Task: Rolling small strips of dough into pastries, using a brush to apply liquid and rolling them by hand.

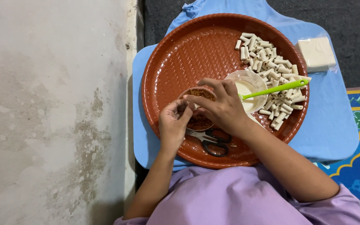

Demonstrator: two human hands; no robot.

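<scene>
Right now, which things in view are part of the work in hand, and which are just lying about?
In use:
- left hand and right hand, fingertips together over the small bowl of brown filling
- pile of pale pasta tubes
- clear bowl of white paste with green spoon
- brown round tray

Lying about:
- scissors, untouched
- white block in clear wrap, off the tray
- blue board

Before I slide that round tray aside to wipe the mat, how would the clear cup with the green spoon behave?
The clear cup looks thin and light, so it could tip. The green spoon juts far past its rim over the pasta pieces, likely pulling it that way. The pale liquid inside would probably slosh or spill onto the tray.
</scene>
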